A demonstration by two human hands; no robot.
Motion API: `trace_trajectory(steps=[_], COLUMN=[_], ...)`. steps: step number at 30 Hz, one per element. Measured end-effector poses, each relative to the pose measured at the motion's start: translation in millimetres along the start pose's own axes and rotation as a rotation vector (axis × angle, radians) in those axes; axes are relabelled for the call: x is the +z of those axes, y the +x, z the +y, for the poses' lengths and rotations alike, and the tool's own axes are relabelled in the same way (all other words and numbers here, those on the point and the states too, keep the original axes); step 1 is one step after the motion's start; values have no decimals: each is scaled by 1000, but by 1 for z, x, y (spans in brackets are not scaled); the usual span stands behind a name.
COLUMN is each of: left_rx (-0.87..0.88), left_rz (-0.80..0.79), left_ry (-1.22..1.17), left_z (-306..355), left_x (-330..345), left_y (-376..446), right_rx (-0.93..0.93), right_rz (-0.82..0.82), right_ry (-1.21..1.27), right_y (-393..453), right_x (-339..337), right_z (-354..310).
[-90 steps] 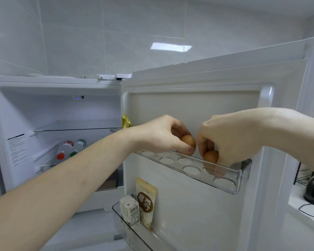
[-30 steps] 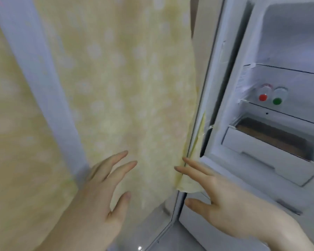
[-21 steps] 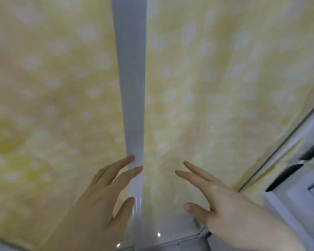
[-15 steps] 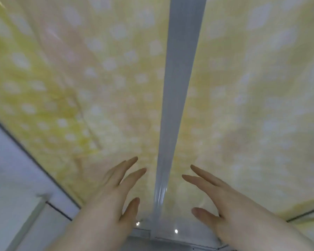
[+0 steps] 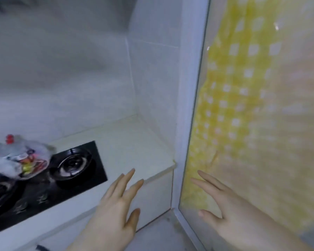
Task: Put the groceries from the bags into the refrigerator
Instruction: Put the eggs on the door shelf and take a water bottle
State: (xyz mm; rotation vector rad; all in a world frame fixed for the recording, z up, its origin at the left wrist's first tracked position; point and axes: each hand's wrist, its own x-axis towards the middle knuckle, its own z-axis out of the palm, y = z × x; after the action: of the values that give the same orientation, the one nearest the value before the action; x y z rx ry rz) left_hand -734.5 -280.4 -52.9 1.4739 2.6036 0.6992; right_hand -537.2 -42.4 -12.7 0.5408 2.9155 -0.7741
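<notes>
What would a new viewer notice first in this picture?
Two empty, open hands reach forward at the bottom: the left hand before the white counter, the right hand before a yellow checked curtain behind glass. At the left, a clear bag of groceries lies on the black gas stove.

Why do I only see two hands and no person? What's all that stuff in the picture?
The camera sits on the person's head and looks down, so you only see their hands. The left hand and right hand are both open with straight fingers, holding nothing. On the left is a black stove set in a pale counter. A clear bag of groceries rests on the stove; it is too blurry to tell what is inside. On the right is a yellow checked curtain behind glass.
</notes>
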Motion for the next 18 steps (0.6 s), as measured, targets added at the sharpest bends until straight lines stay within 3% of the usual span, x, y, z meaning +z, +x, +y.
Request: trace_trajectory(steps=[6,18], left_rx=[-300,-631], left_rz=[103,246], left_ry=[47,79], left_z=[-98,-244], left_x=[-60,-89], left_y=[-87,-220], right_rx=[-254,-543], right_rz=[-113,-331], right_ry=[2,-22], right_y=[90,195], right_x=[58,167], right_z=[-118,-270])
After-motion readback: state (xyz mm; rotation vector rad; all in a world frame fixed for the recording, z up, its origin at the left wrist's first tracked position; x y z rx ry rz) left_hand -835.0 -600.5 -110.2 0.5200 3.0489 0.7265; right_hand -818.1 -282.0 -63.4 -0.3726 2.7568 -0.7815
